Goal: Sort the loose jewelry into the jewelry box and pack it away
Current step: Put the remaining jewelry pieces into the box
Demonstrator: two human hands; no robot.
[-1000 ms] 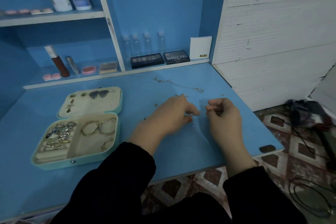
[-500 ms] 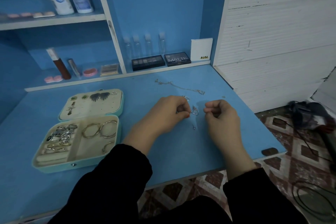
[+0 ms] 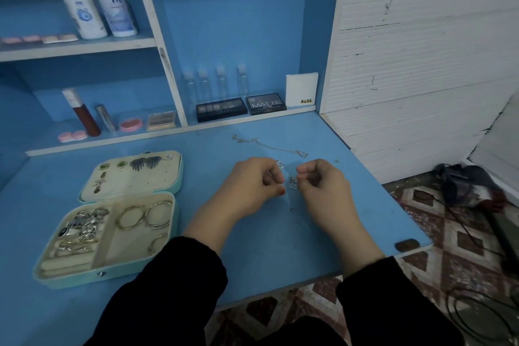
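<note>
L grip (image 3: 252,185) curled tight, contents unclear; R grip (image 3: 323,188) pinches silver earring (image 3: 293,184) btwn them. Beyond: MATTE palette (image 3: 266,104), NUDE box (image 3: 302,89), DREAM EYE bottle (image 3: 112,0).

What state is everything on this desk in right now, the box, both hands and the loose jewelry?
Jewelry box: open, lid laid back flat on the desk.
Bangles: lying in the box's right compartment.
Rings: heaped in its left compartment.
Right hand: pinches a small silver piece.
Left hand: fingers curled beside that piece; grip unclear.
Chain necklace: lying loose on the desk, untouched.
</note>
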